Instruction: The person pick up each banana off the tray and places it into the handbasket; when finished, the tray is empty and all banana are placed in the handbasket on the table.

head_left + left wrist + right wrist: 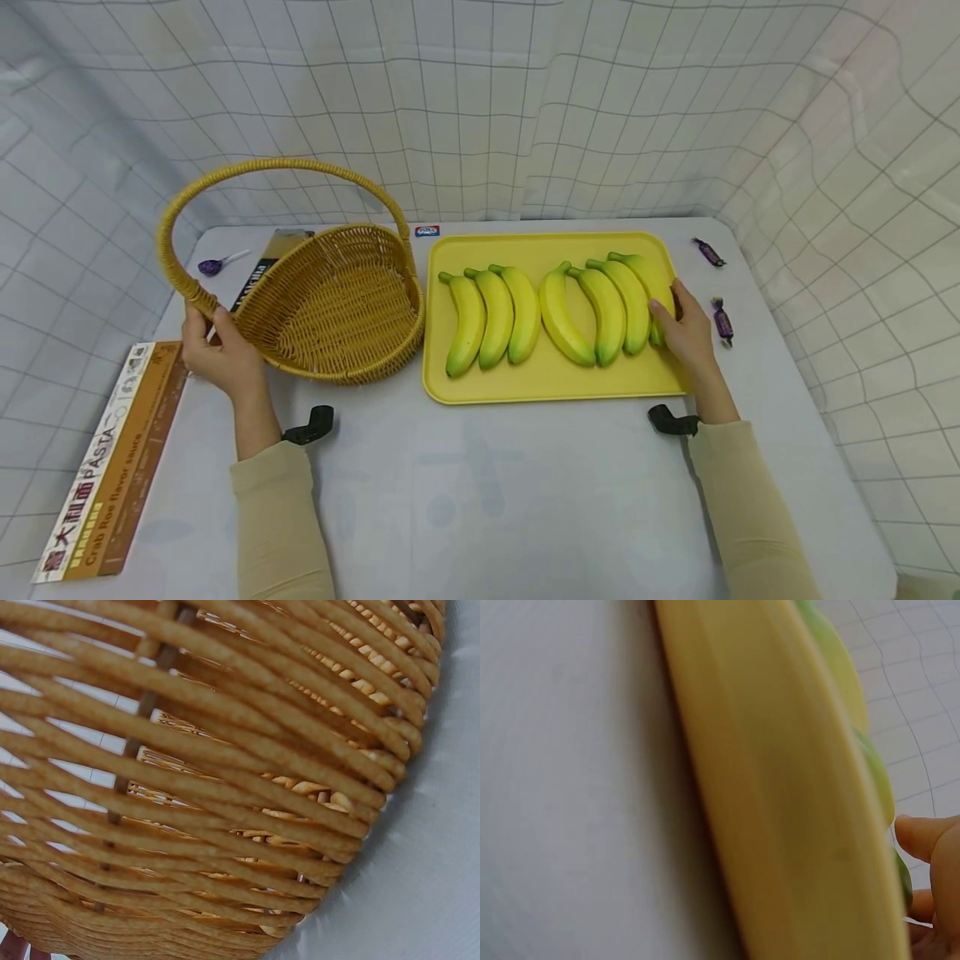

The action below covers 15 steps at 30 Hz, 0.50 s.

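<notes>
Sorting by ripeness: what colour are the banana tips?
Green at the tips, yellow along the bodies of the bananas; the head view shows it best.

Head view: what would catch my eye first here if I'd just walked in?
Probably the yellow tray at centre-right, holding seven bananas in two bunches; the right hand takes grip of the rightmost bunch. Beside it stands an empty wicker basket, its arched handle held by the left hand.

Seven bananas (562, 312) are counted on one tray (540, 383); one basket (337, 308), two wrapped candies (722, 321), one lollipop (212, 267) and two boxes (112, 467) are seen.
</notes>
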Tool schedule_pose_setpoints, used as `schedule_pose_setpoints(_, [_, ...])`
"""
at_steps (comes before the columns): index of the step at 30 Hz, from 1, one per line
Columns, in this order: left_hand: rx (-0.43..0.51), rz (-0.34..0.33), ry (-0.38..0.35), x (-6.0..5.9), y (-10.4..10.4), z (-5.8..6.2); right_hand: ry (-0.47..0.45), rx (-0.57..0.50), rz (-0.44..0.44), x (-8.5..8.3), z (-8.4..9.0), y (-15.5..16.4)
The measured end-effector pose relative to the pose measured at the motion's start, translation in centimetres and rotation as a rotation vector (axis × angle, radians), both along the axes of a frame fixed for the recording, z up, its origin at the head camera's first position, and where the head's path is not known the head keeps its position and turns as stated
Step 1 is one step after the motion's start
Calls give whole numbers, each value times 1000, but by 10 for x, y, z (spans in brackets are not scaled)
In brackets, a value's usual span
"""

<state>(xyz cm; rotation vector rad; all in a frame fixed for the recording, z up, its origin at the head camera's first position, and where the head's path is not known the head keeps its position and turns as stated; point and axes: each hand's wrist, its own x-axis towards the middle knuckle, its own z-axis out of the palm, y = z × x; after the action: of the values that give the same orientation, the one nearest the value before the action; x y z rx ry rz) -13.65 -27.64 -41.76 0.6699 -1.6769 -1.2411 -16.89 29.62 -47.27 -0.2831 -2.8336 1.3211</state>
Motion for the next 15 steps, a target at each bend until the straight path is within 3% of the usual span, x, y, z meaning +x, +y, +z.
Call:
schedule_pose_setpoints(7, [-15, 1, 6, -5, -12, -14, -6, 20, 3, 1, 2, -3])
schedule_pose_setpoints(15, [-33, -18, 55, -6, -15, -19, -5, 28, -22, 0, -1, -4])
